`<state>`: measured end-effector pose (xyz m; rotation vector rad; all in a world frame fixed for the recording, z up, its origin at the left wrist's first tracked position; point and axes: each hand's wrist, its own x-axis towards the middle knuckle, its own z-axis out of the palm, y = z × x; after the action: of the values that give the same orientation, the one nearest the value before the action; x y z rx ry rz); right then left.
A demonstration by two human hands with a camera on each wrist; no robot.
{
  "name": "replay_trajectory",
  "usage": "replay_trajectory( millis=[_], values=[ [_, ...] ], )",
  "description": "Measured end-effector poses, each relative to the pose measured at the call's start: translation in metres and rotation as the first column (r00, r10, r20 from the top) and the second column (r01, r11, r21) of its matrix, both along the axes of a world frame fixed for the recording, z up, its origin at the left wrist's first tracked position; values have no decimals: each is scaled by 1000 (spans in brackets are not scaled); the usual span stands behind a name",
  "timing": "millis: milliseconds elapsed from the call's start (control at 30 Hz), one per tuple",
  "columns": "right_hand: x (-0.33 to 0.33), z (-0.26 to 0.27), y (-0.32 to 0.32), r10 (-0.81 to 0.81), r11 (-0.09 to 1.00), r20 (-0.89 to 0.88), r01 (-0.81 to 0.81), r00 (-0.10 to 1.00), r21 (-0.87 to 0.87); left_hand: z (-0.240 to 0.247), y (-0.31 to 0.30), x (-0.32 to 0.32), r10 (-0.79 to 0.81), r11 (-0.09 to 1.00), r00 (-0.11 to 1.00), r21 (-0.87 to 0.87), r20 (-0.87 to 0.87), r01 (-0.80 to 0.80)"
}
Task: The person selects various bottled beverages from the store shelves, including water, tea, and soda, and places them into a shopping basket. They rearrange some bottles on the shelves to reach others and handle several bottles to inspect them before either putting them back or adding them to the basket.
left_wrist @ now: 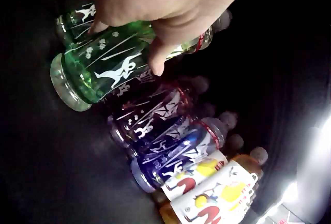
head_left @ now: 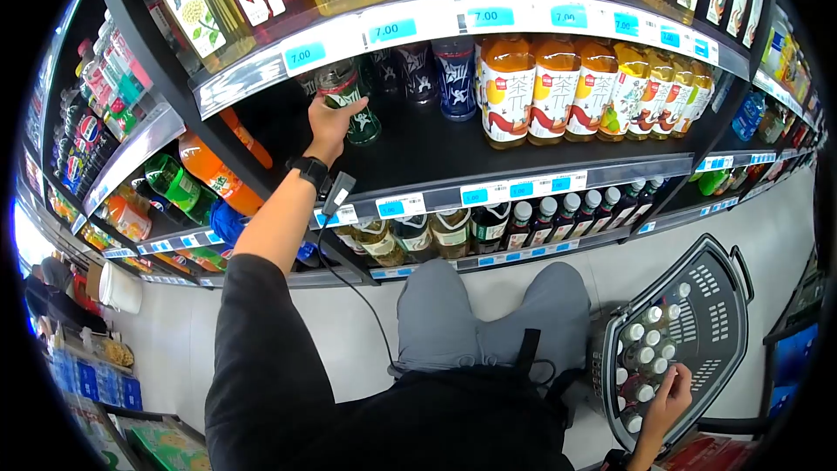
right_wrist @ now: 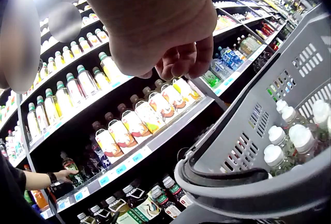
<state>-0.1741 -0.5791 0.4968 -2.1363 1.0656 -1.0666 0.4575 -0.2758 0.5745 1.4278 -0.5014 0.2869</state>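
The left hand grips a green bottle, thumb on one side and fingers on the other. This bottle is at the left part of the black middle shelf, near its front edge; whether its base touches the shelf cannot be told. In the left wrist view a second green bottle is just beside it, partly hidden. To the right on the same shelf stand a purple bottle, a blue bottle and, further along, a row of tea bottles with white labels. The right hand is over the near side of a grey basket, its fingers loosely bent and holding nothing. White-capped bottles stand grouped inside the basket, which is at the person's right. Blue price tags line the shelf edges. A black wristband is on the left wrist.
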Motion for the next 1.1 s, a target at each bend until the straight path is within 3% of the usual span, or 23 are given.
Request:
replay_trajectory(
  millis=[67,133,200,267,333,367,467,533,600,633,667,733,767,800,833,867,900,933,967,1000,1033,1067,1100],
  values=[
    [-3,-5,1,-12,1000,-35,12,999,-21,7,-3,14,71,986,997,150,-28,-65],
    [-7,-4,4,-29,1000,-59,30,998,3,15,-3,21,17,985,998,170,62,-28],
    [-11,-6,8,-47,998,-87,50,995,28,26,-2,24,166,915,979,390,-120,-107],
    [-17,-11,9,-75,997,-132,73,988,-22,19,1,43,185,887,981,439,-54,-143],
    [-18,-12,16,-84,996,-118,86,989,11,7,2,77,453,620,873,640,180,-454],
    [-19,-12,18,-84,995,-108,89,991,43,1,2,92,509,563,822,624,255,-542],
    [-27,-22,20,-110,993,-83,113,990,34,-17,3,118,486,554,793,572,368,-605],
    [-33,-27,23,-122,992,-96,124,988,16,-24,0,131,464,486,754,578,466,-656],
    [-37,-30,24,-131,991,-112,132,985,2,-21,0,120,416,352,681,585,602,-731],
    [-38,-31,24,-139,990,-117,137,983,-26,-29,1,127,392,420,609,455,689,-785],
    [-39,-31,24,-145,989,-122,140,982,-54,-25,1,121,388,419,612,459,689,-783],
    [-35,-24,25,-120,993,-137,120,983,-10,-16,-1,104,475,456,784,651,399,-607],
    [-34,-19,24,-103,994,-151,109,983,32,-24,2,105,429,420,700,561,570,-714],
    [-37,-19,18,-84,996,-210,77,974,-43,-45,13,135,389,619,735,433,555,-655],
    [-36,-16,14,-97,995,-239,90,966,-40,-65,21,166,458,622,806,512,375,-592],
    [-36,-7,9,-87,995,-300,71,950,-64,-57,10,142,468,648,841,542,272,-536],
    [-28,5,5,-110,990,-313,77,943,-116,-31,-6,77,301,766,941,547,156,-336],
    [-29,14,-5,-97,994,-411,71,906,-80,-43,1,90,102,836,995,541,2,-87],
    [-29,23,-12,-111,994,-471,106,875,-37,-41,-19,38,43,924,999,379,18,-47],
    [-30,27,-22,-104,993,-487,67,867,-92,-30,-19,13,-56,749,996,656,-70,88],
    [-30,33,-31,-121,991,-506,74,854,-112,-46,-22,11,-158,675,985,735,67,59],
    [-36,33,-46,-116,993,-575,112,810,-44,-59,-22,6,-271,620,960,775,64,124],
    [-36,38,-58,-103,992,-586,126,804,-2,-37,-37,-61,-245,445,940,889,238,-109]
  ],
)
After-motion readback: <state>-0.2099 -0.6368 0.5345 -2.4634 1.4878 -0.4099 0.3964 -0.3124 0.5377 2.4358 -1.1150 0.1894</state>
